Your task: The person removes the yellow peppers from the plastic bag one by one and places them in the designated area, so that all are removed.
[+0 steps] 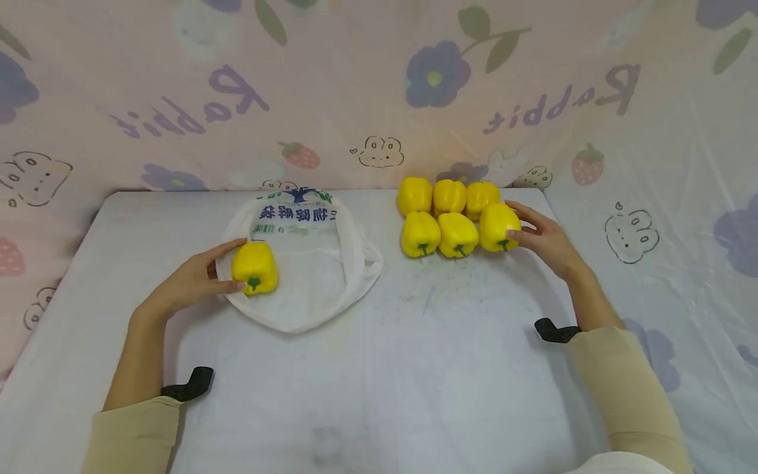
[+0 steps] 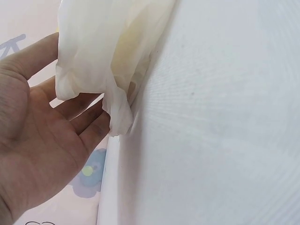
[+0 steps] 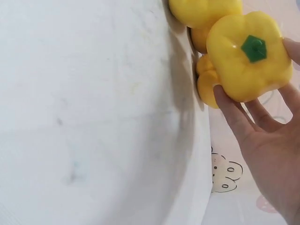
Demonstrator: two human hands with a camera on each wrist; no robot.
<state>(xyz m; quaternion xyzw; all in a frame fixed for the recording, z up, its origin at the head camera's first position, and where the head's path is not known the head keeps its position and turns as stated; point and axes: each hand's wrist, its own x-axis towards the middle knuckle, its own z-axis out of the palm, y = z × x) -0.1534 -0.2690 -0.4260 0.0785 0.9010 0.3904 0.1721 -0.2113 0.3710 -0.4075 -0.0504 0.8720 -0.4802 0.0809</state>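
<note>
A yellow bell pepper (image 1: 254, 265) with a green stem is over the left side of the white plastic bag's wide mouth. My left hand (image 1: 192, 280) holds this pepper from its left side, thumb and fingertip at its edge. The bag (image 2: 86, 51) hides most of that pepper and some fingertips in the left wrist view. On the right, my right hand (image 1: 547, 245) grips another yellow bell pepper (image 3: 251, 56), thumb and fingers around its side. It is at the front right of a group of yellow peppers (image 1: 420, 234).
The plastic bag (image 1: 355, 276) lies spread on the white table (image 1: 379, 382), its rim forming a loose ring. Behind the table hangs a patterned cloth (image 1: 331, 79). Each wrist wears a black mount (image 1: 192, 385).
</note>
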